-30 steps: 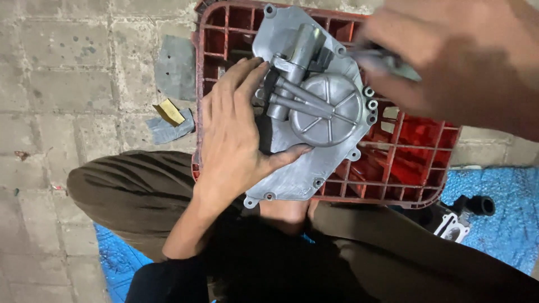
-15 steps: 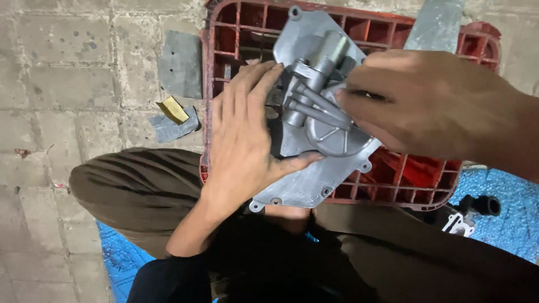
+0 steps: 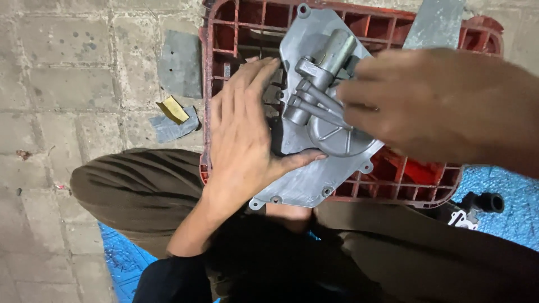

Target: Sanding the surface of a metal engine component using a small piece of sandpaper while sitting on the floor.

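Observation:
A grey cast-metal cover (image 3: 314, 174) with a tube-shaped boss and bolt holes along its rim lies on an upturned red plastic crate (image 3: 247, 22). My left hand (image 3: 247, 129) lies flat along the cover's left edge, fingers stretched out and thumb pressed across the metal. My right hand (image 3: 438, 106) hovers over the cover's round right part with its fingertips curled down onto the ribs. Whether those fingers hold a small tool is hidden.
A grey flat plate (image 3: 179, 64), a small yellow piece (image 3: 173, 109) and a grey scrap (image 3: 168, 128) lie on the paved floor left of the crate. Another grey sheet (image 3: 435, 22) leans at the crate's top right. My knee (image 3: 135, 191) is below; a black part (image 3: 488, 202) sits on blue tarp (image 3: 505, 224).
My right hand has come down from the upper right onto the cover's round part. The left hand has stayed pressed on the cover's left side.

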